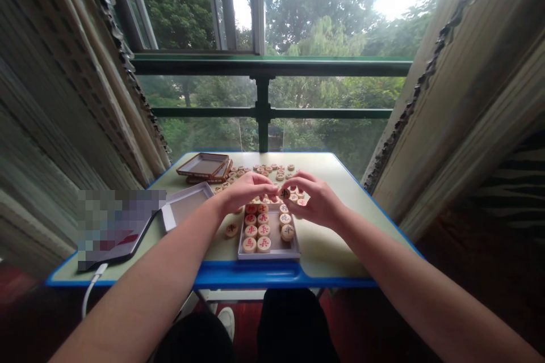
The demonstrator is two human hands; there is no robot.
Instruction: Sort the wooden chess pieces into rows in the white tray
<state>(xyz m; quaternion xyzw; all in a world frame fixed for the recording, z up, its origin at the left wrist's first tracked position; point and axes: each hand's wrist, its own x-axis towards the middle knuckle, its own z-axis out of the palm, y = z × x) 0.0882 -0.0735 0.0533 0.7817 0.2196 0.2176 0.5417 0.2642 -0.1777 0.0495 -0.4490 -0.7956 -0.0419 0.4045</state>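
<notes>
At frame centre, the right hand (315, 197) pinches a piece (285, 194) between thumb and fingers. The left hand (247, 188), fingers narrowly curled, is beside it; I can't tell whether it holds anything. Pixelation partly hides the tablet (130, 236), lower left.
</notes>
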